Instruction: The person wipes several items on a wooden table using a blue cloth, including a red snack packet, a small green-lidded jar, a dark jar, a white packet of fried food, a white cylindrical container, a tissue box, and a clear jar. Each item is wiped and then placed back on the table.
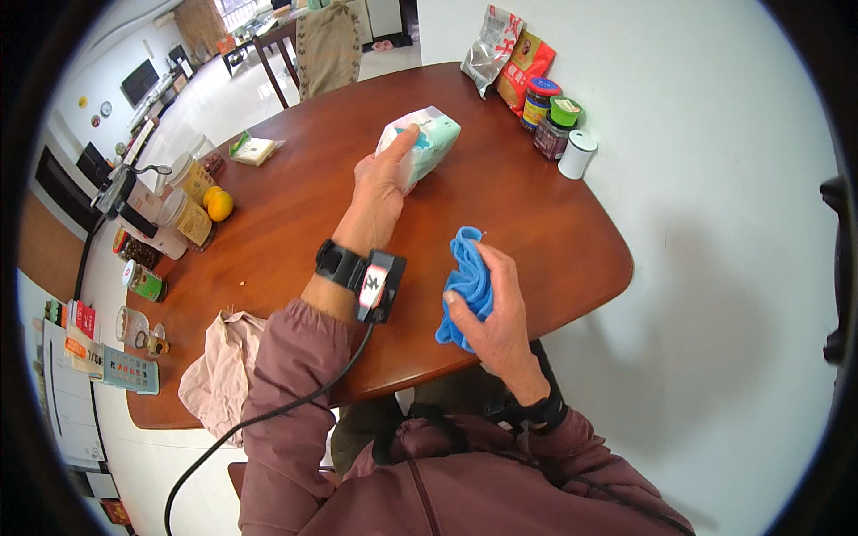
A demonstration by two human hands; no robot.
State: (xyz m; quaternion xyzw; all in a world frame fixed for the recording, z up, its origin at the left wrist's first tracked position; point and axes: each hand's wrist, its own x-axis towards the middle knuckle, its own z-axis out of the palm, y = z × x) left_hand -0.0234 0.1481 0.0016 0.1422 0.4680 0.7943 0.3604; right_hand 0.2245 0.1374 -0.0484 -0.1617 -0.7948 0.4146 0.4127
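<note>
My left hand (383, 175) grips a soft plastic pack of tissues (437, 142), pale green and white, over the far middle of the brown wooden table (295, 221). The thumb lies on the pack's upper face. Nearer to me and to the right, my right hand (499, 315) holds a crumpled blue cloth (472, 281) between thumb and fingers, over the table's near right part. A pale pink cloth (224, 368) hangs over the near edge at the left, beside my left sleeve.
Against the wall stand a silver bag (493, 50), a red bag (526, 70), jars (551, 137) and a white canister (577, 155). Along the left edge are lidded containers (188, 218), oranges (220, 206), a thermal jug (144, 214), a glass jar (145, 281) and a packet (255, 149). A cable hangs from my left wrist.
</note>
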